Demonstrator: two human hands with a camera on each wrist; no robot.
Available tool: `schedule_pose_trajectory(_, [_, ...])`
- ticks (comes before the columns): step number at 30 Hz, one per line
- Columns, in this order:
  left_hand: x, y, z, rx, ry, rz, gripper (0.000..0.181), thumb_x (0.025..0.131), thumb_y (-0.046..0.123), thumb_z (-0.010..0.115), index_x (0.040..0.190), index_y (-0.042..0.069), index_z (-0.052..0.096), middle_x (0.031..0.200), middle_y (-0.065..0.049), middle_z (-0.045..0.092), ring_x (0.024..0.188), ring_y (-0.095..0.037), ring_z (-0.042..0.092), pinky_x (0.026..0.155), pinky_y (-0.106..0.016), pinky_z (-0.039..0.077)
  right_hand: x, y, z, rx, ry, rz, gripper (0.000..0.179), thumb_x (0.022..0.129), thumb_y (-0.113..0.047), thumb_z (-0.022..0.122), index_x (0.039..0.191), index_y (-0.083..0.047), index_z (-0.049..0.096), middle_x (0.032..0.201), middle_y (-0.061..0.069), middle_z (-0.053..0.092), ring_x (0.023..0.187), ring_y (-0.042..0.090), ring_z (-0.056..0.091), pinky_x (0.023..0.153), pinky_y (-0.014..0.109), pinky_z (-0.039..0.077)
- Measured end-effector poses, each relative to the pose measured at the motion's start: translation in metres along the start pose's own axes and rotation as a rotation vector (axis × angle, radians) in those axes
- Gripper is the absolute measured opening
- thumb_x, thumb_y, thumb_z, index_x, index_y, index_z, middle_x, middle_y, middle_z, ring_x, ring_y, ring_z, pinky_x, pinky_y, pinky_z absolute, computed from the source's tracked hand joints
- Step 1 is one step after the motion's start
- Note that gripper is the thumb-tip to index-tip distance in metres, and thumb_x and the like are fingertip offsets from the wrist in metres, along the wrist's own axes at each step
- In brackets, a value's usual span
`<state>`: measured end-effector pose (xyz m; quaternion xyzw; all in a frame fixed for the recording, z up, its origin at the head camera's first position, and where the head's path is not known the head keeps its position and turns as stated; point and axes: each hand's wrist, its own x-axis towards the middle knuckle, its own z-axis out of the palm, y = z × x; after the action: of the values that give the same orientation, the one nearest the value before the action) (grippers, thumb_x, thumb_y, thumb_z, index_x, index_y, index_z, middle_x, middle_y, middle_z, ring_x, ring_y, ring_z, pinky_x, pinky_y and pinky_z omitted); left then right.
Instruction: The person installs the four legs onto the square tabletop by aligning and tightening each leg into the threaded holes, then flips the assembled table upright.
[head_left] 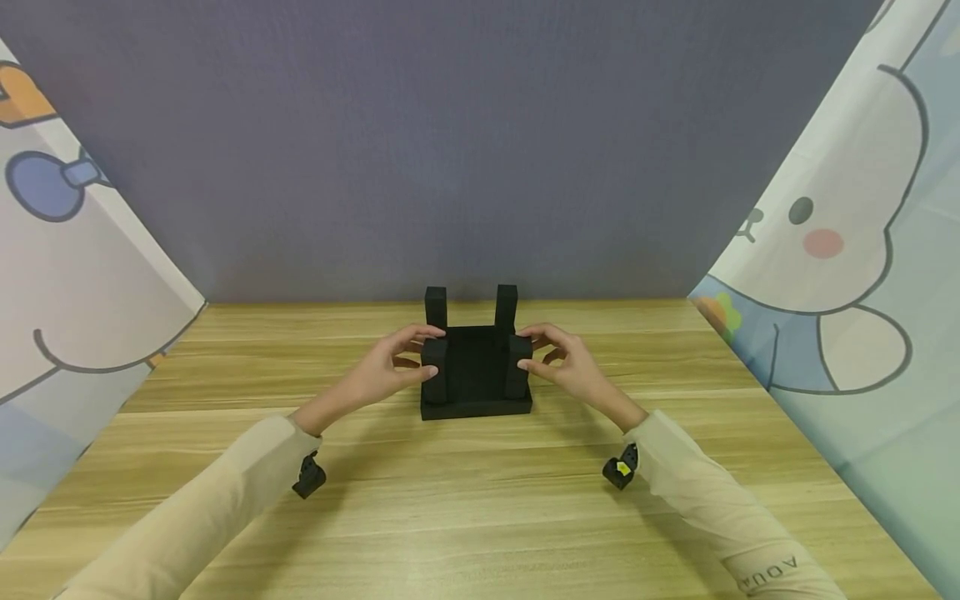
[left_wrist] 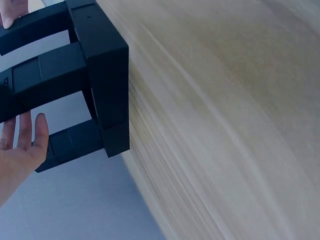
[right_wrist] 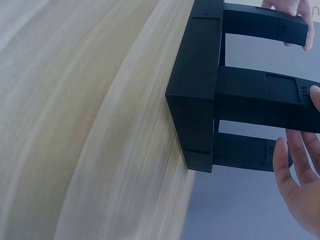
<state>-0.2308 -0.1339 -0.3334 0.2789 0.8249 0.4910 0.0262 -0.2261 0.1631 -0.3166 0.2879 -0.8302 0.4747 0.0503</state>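
Note:
A black stand on the table has a flat square base (head_left: 476, 409) and upright block-like posts at its corners. My left hand (head_left: 381, 368) grips the upper part of the front left post (head_left: 434, 379), thumb on the near face and fingers around the far side. On the other side, my right hand (head_left: 573, 367) holds the front right post (head_left: 517, 371) in much the same way. Two rear posts (head_left: 506, 310) rise behind, close to the fingertips. In the right wrist view, the post (right_wrist: 265, 95) nearest that hand carries small raised markings.
The stand sits near the back edge of a wood-grain table (head_left: 472, 500). A grey panel (head_left: 450, 167) rises directly behind it. Cartoon-printed sheets (head_left: 847, 208) flank the table on both sides. A small black device (head_left: 620, 468) hangs at each wrist.

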Motion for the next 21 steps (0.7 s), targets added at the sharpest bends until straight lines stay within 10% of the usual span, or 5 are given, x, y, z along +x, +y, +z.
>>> schedule_pose_trajectory(21, [0.005, 0.002, -0.014, 0.064, -0.147, 0.04, 0.042, 0.089, 0.014, 0.06, 0.129, 0.02, 0.049, 0.14, -0.009, 0.04, 0.121, -0.033, 0.044, 0.095, -0.049, 0.042, 0.0, 0.0, 0.0, -0.004, 0.003, 0.001, 0.038, 0.08, -0.003, 0.068, 0.116, 0.002, 0.056, 0.105, 0.02, 0.058, 0.095, 0.035, 0.056, 0.073, 0.042, 0.049])
